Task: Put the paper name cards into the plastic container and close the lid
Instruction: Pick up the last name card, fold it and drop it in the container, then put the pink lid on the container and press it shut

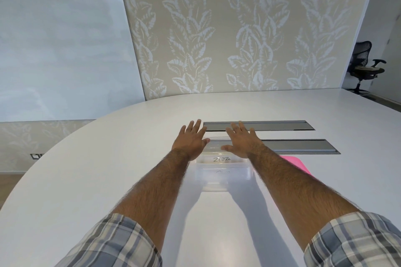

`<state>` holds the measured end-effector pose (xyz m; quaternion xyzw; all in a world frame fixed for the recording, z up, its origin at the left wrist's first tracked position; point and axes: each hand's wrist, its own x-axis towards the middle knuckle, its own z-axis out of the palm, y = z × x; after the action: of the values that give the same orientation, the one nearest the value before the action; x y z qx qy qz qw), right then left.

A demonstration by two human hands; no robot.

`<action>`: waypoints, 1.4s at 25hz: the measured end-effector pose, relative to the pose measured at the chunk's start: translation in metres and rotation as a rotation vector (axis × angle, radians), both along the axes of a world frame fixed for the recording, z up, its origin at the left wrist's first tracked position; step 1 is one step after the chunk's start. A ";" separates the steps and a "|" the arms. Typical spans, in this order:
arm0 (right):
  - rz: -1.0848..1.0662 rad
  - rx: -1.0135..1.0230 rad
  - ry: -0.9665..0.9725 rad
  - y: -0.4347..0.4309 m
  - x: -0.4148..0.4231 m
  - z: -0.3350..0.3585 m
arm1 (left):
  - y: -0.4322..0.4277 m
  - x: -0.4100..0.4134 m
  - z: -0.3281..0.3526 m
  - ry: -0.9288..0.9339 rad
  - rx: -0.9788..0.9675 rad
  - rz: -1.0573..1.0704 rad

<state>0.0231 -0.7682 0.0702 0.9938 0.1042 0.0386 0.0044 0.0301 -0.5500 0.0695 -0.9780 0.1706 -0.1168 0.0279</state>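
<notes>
A pale glossy board (pixel 60 45) leans on the wall at the far left, and the leaf-patterned wallpaper (pixel 238 28) runs behind the white oval desk (pixel 86 169). The left arm reaches straight forward from a plaid sleeve (pixel 112 243), forearm bare and elbow nearly straight. The left hand (pixel 192 138) lies palm down with its fingers (pixel 191 127) straight and slightly spread, grasping nothing. Its thumb sits at the far left edge of the clear plastic container (pixel 223 180). The container stands on the desk between the two forearms, near the desk's middle. A clear lid (pixel 216 147) seems to lie across its top, though I cannot tell whether it is snapped down. Through the plastic shows a white name card (pixel 221 159) marked "ZEBRA" in pen, with fainter writing on another card nearer the person. The right hand (pixel 243 141) mirrors the left: palm down over the far right part of the lid, fingers straight and released, thumb pointing inward. Whether either palm actually presses the lid cannot be told. Two grey slots (pixel 271 125) are set into the desk beyond and to the right of the hands. A pink sheet (pixel 297 163) peeks out from behind the right forearm. A black office chair (pixel 364 65) stands at the far right.
</notes>
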 end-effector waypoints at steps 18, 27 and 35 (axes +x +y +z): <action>-0.095 0.000 -0.215 0.016 -0.092 0.053 | 0.038 -0.083 0.053 -0.068 -0.084 0.026; -0.195 -0.075 -0.256 0.000 -0.174 0.066 | 0.014 -0.135 0.054 -0.048 -0.181 -0.133; -0.282 -0.088 -0.238 -0.072 -0.206 0.070 | -0.065 -0.163 0.049 -0.079 -0.194 -0.195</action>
<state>-0.1830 -0.8398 0.1406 0.9858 -0.0360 0.1504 0.0656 -0.1329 -0.6154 0.1181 -0.9496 0.2512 -0.1731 -0.0718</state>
